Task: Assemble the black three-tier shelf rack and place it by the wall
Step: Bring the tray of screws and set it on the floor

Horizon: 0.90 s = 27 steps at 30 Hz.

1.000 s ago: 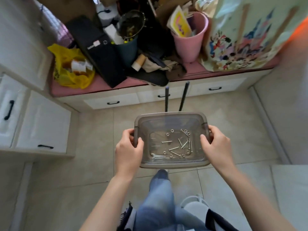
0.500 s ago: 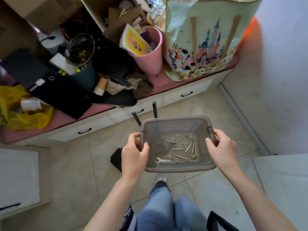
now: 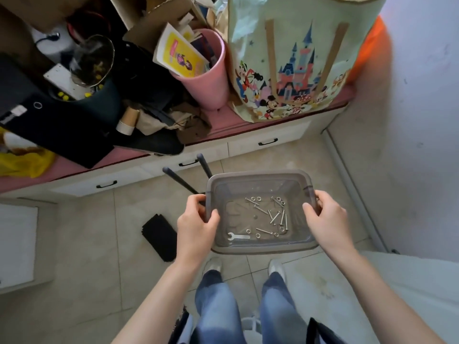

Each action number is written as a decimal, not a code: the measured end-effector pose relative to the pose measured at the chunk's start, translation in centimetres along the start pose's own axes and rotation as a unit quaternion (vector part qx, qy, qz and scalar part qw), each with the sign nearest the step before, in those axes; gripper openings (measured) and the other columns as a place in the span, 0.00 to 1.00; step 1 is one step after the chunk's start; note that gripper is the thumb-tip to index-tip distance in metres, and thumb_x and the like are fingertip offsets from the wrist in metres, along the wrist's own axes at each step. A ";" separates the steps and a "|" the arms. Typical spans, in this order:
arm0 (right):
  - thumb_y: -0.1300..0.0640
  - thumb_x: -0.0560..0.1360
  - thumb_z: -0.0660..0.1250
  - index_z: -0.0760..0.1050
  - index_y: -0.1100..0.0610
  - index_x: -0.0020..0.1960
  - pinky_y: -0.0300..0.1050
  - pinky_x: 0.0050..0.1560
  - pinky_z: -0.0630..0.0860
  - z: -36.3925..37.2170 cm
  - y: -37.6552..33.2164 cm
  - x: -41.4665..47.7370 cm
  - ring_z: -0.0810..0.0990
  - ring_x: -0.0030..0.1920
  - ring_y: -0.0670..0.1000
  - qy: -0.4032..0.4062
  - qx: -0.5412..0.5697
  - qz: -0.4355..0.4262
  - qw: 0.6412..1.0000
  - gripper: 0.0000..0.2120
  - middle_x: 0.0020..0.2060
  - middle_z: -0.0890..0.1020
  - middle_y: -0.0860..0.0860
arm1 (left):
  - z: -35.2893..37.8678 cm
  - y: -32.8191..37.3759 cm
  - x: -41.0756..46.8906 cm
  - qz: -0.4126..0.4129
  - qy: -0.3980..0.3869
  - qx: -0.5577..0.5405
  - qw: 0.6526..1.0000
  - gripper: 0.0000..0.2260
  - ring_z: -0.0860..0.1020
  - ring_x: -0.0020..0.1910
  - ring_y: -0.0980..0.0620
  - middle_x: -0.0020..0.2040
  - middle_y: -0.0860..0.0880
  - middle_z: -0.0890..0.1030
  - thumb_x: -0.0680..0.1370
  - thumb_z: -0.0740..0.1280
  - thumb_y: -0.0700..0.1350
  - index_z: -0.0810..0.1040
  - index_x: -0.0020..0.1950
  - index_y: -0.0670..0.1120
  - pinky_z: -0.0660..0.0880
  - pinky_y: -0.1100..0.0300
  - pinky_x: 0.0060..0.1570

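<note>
Grey plastic tub [image 3: 259, 249] held level, left hand [image 3: 196, 227] and right hand [image 3: 325, 219] each curled round side rim, likely so screws [image 3: 275, 216] and spanner [image 3: 238, 236] are not spilled; black rack poles [image 3: 180, 181] seen beyond left hand, unassembled

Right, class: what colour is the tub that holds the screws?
The tub is see-through smoky grey, best seen in the head view.
</note>
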State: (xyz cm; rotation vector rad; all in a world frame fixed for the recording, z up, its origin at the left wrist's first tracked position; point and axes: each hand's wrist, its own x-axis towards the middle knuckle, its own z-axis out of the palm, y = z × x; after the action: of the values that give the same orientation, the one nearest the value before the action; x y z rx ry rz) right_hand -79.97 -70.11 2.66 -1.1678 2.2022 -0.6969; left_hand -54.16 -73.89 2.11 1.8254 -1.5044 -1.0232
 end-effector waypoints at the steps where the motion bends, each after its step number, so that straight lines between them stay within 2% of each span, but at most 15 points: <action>1: 0.64 0.77 0.66 0.78 0.62 0.57 0.40 0.40 0.60 -0.6 0.9 0.8 0.73 0.41 0.56 -0.013 -0.003 -0.007 1.000 0.10 0.32 0.75 0.45 | 0.9 0.2 -0.3 -0.009 0.001 0.000 1.000 0.16 0.75 0.33 0.61 0.33 0.64 0.76 0.76 0.73 0.39 0.71 0.49 0.59 0.70 0.73 0.35; 3: 0.64 0.77 0.66 0.78 0.63 0.59 0.41 0.40 0.60 -1.6 2.6 2.4 0.73 0.41 0.56 -0.038 -0.009 -0.018 0.999 0.11 0.32 0.75 0.46 | 2.7 0.5 -1.1 -0.028 -0.006 -0.002 1.000 0.15 0.76 0.33 0.62 0.33 0.64 0.77 0.75 0.74 0.39 0.73 0.50 0.56 0.70 0.74 0.35; 6: 0.65 0.77 0.66 0.77 0.64 0.60 0.40 0.40 0.60 -2.9 5.0 4.5 0.72 0.41 0.56 -0.062 -0.021 -0.036 0.997 0.12 0.32 0.73 0.45 | 5.5 0.6 -2.2 -0.055 -0.018 -0.015 0.998 0.15 0.76 0.32 0.62 0.32 0.55 0.77 0.75 0.76 0.41 0.72 0.49 0.56 0.72 0.71 0.35; 9: 0.66 0.78 0.65 0.76 0.64 0.61 0.39 0.41 0.60 -3.2 7.3 6.0 0.72 0.42 0.55 -0.066 -0.030 -0.039 0.997 0.12 0.33 0.74 0.45 | 8.7 -0.1 -2.4 -0.089 -0.036 -0.035 0.995 0.12 0.73 0.30 0.61 0.33 0.52 0.74 0.76 0.75 0.42 0.72 0.49 0.53 0.73 0.68 0.34; 10: 0.66 0.78 0.65 0.76 0.64 0.61 0.39 0.41 0.60 -3.0 8.1 6.5 0.72 0.42 0.55 -0.065 -0.032 -0.037 0.997 0.12 0.34 0.75 0.47 | 9.9 -0.6 -2.3 -0.104 -0.046 -0.040 0.993 0.11 0.73 0.31 0.60 0.34 0.50 0.74 0.76 0.75 0.43 0.73 0.49 0.50 0.74 0.65 0.35; 12: 0.65 0.78 0.65 0.77 0.64 0.60 0.40 0.41 0.60 -2.4 9.7 7.6 0.73 0.43 0.56 -0.061 -0.035 -0.020 0.997 0.11 0.36 0.76 0.49 | 12.1 -1.8 -1.9 -0.145 -0.070 -0.045 0.986 0.11 0.75 0.35 0.52 0.36 0.45 0.75 0.77 0.74 0.43 0.73 0.51 0.45 0.78 0.52 0.41; 13: 0.65 0.78 0.65 0.77 0.63 0.58 0.41 0.41 0.60 -1.7 10.6 8.2 0.72 0.42 0.56 -0.061 -0.036 -0.006 0.997 0.10 0.35 0.75 0.48 | 13.2 -2.6 -1.5 -0.162 -0.083 -0.044 0.982 0.11 0.75 0.35 0.49 0.37 0.44 0.75 0.77 0.74 0.43 0.73 0.51 0.43 0.79 0.50 0.41; 15: 0.64 0.77 0.65 0.78 0.63 0.53 0.43 0.41 0.60 -0.1 12.4 9.3 0.73 0.42 0.57 -0.071 -0.033 0.036 0.996 0.06 0.33 0.74 0.48 | 15.2 -4.6 -0.8 -0.184 -0.110 -0.036 0.976 0.13 0.76 0.32 0.50 0.37 0.43 0.75 0.77 0.74 0.42 0.72 0.50 0.39 0.79 0.57 0.33; 17: 0.63 0.76 0.66 0.79 0.61 0.51 0.43 0.42 0.62 1.9 14.1 10.3 0.74 0.44 0.56 -0.075 -0.027 0.086 0.993 0.06 0.36 0.78 0.51 | 17.1 -6.8 -0.2 -0.208 -0.134 -0.027 0.968 0.14 0.76 0.27 0.53 0.36 0.43 0.74 0.76 0.75 0.41 0.70 0.48 0.38 0.76 0.62 0.29; 19: 0.62 0.76 0.67 0.80 0.60 0.52 0.42 0.43 0.63 4.0 15.7 11.3 0.75 0.45 0.55 -0.069 -0.018 0.112 0.991 0.06 0.39 0.79 0.52 | 19.0 -8.9 0.3 -0.225 -0.145 -0.016 0.963 0.14 0.76 0.24 0.54 0.34 0.45 0.74 0.75 0.75 0.40 0.69 0.45 0.41 0.79 0.54 0.32; 21: 0.61 0.76 0.68 0.80 0.59 0.51 0.41 0.44 0.64 6.5 17.7 12.2 0.75 0.45 0.56 -0.069 -0.020 0.133 0.988 0.06 0.40 0.80 0.52 | 20.8 -11.4 1.0 -0.242 -0.155 -0.008 0.958 0.14 0.76 0.24 0.53 0.33 0.45 0.75 0.75 0.75 0.40 0.69 0.45 0.42 0.81 0.46 0.40; 23: 0.61 0.75 0.68 0.80 0.58 0.50 0.41 0.43 0.64 9.3 20.3 13.1 0.75 0.44 0.56 -0.071 -0.032 0.136 0.988 0.04 0.39 0.80 0.52 | 22.8 -14.2 2.0 -0.257 -0.165 0.000 0.952 0.14 0.77 0.25 0.53 0.34 0.42 0.76 0.76 0.75 0.40 0.70 0.47 0.38 0.82 0.44 0.42; 25: 0.61 0.75 0.69 0.80 0.57 0.47 0.42 0.41 0.62 12.4 23.1 14.4 0.76 0.43 0.56 -0.068 -0.039 0.127 0.989 0.02 0.36 0.79 0.51 | 25.1 -17.4 3.2 -0.270 -0.173 0.009 0.947 0.15 0.79 0.28 0.52 0.40 0.35 0.80 0.76 0.75 0.41 0.71 0.52 0.34 0.83 0.44 0.43; 27: 0.61 0.75 0.69 0.79 0.56 0.45 0.42 0.40 0.62 15.5 25.7 15.7 0.75 0.42 0.56 -0.065 -0.044 0.120 0.990 0.01 0.35 0.78 0.51 | 27.2 -20.4 4.3 -0.280 -0.189 0.011 0.941 0.17 0.80 0.30 0.50 0.43 0.34 0.82 0.75 0.75 0.41 0.72 0.54 0.33 0.82 0.42 0.47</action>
State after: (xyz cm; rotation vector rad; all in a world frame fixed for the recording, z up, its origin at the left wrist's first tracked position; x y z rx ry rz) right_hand -91.66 -73.76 -28.93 -0.9395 2.2329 -0.4156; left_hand -65.22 -72.33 -30.29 2.2278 -1.2058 -1.7112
